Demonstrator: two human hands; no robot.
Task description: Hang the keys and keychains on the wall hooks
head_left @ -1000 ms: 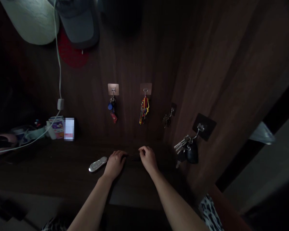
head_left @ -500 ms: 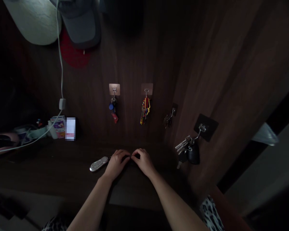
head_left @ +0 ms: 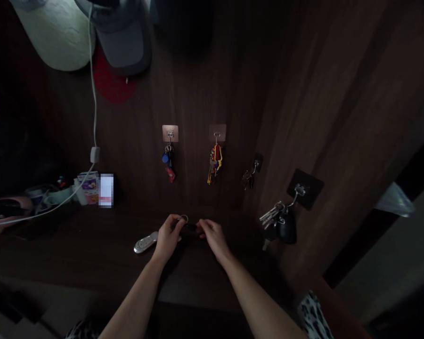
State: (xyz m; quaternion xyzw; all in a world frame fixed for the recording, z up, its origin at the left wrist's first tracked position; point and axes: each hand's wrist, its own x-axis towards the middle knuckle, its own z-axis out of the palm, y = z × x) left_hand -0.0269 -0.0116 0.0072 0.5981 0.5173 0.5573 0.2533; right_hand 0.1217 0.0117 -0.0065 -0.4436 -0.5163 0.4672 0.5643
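the dark wooden shelf [head_left: 92,245] runs below a wall panel where key bunches hang on hooks [head_left: 170,133], and above its middle both hands meet on one small dark key fob [head_left: 190,228]. the left hand [head_left: 167,235] pinches the fob's left end, where a metal ring [head_left: 183,219] sticks up at its fingertips, while the right hand [head_left: 212,235] is closed on the right end. the fob's long axis lies left to right between them, equally near to both, with a silver remote [head_left: 145,241] just left of the left hand.
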